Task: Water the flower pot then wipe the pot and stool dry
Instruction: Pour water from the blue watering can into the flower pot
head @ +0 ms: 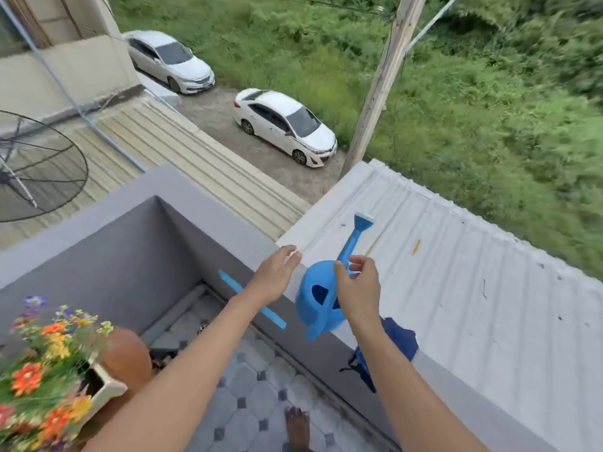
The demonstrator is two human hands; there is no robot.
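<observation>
A blue watering can (315, 298) stands on top of the grey balcony wall (228, 236), its spout pointing away over the roof. My right hand (359, 288) hovers right over the can's top with fingers and thumb apart, not closed on it. My left hand (277, 272) is open just left of the can, above the wall. A dark blue cloth (401, 340) is draped over the wall behind my right forearm. At the lower left, a white flower pot (104, 386) full of orange, yellow and purple flowers sits beside a round brown object (127, 353). The stool is hidden.
The balcony floor (248, 386) is grey tile, with my bare foot (297, 429) on it. Beyond the wall lies a corrugated metal roof (456, 272). Below it is a drop to two parked white cars and grass. A satellite dish (39, 164) is at the left.
</observation>
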